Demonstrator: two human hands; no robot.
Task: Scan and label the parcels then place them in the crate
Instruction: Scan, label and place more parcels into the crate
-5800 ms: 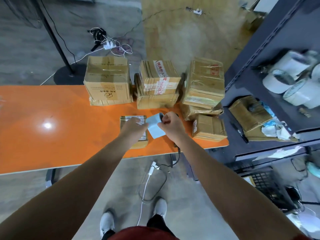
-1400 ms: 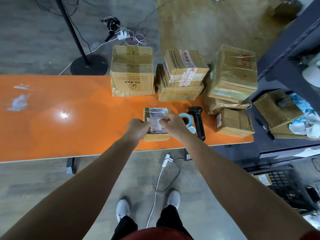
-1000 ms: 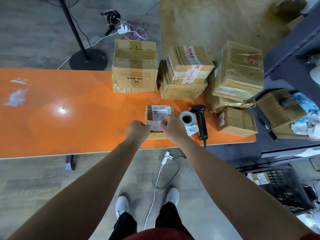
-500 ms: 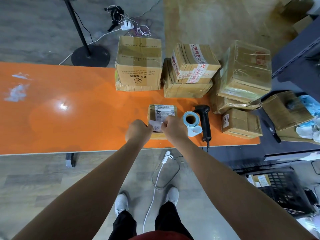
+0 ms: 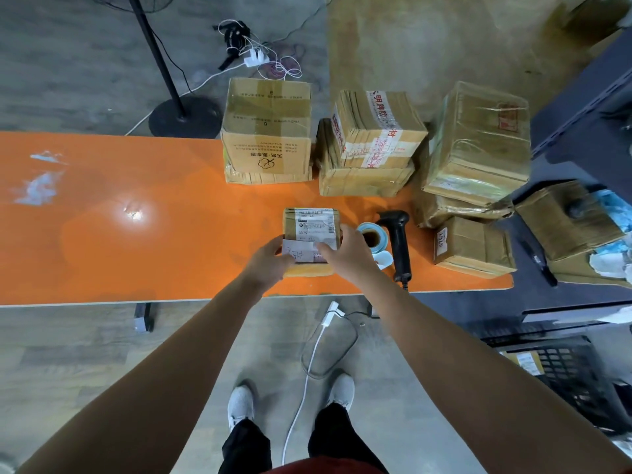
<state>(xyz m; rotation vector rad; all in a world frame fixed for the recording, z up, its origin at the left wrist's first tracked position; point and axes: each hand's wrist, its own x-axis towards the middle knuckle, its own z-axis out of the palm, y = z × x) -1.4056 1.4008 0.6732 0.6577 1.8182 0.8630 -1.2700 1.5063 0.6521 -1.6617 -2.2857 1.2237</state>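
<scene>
A small brown parcel with a printed shipping sticker lies on the orange table near its front edge. A white label lies on the parcel's near half. My left hand grips the parcel's near-left corner, thumb at the label's left edge. My right hand lies over the parcel's right side, its thumb pressing the label's right end. A blue label roll and a black hand scanner lie just right of my right hand. The black crate stands on the floor at the lower right.
Several taped cardboard parcels are stacked along the table's far edge and right end, one small one by the scanner. A dark shelf unit with boxes stands to the right. A stand pole and cables are on the floor.
The label, earlier peeled from the roll and held between both hands, now lies flat on the parcel. My hands have spread to the parcel's two sides.
</scene>
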